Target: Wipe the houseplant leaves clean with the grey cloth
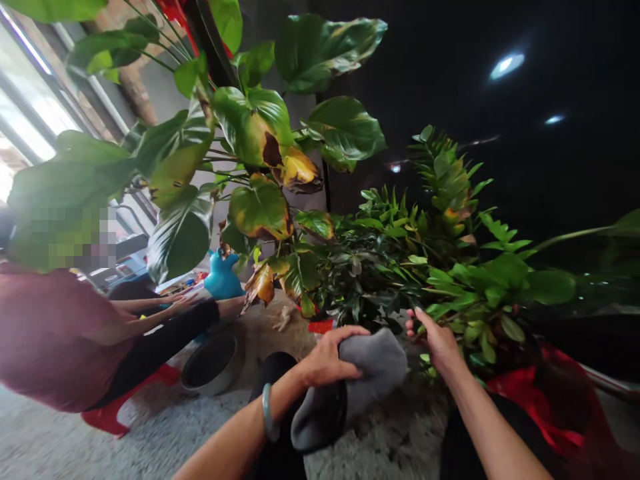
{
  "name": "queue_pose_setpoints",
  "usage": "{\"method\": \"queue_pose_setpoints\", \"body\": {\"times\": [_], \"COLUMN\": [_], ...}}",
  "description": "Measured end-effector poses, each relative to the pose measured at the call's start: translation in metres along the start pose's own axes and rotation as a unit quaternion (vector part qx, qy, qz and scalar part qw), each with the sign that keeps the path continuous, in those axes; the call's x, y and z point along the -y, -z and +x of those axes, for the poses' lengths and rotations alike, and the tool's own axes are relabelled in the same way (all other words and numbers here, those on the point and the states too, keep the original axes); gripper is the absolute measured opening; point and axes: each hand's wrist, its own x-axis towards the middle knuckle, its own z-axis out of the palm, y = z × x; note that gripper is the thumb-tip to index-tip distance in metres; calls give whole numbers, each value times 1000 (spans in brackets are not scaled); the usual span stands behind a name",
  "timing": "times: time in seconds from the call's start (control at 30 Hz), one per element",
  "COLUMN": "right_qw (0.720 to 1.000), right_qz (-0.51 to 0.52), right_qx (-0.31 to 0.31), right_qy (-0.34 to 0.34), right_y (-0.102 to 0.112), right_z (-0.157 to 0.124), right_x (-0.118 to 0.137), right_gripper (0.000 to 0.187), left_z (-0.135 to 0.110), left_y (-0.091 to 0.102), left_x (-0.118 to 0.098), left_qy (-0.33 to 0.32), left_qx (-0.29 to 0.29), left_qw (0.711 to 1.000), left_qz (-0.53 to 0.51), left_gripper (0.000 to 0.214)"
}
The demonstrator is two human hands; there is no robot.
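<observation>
While gripping grey cloth in left hand, seemingly tended green leaves with right hand, unclear if pinching; likely needed gentleness.

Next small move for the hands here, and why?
Probably bring the gray cloth in the left hand over to the green foliage by the right hand: the cloth is already gripped and close by, while the right fingertips are at the leaves. Whether they pinch one is unclear.
</observation>
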Motion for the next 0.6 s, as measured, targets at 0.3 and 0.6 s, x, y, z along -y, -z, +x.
{"method": "queue_pose_setpoints", "body": {"times": [0.3, 0.6], "right_qw": [1000, 1000], "right_qz": [-8, -12], "right_qx": [-6, -14], "right_qy": [3, -1], "right_y": [-3, 2], "right_z": [-2, -7], "right_x": [4, 8], "right_gripper": [37, 32], "left_z": [45, 12], "left_y": [31, 24], "left_x": [-26, -41], "left_qy": [-110, -117], "left_qx": [-269, -85], "left_qw": [955, 989], "left_qz": [-61, 38], "left_gripper": [66, 63]}}
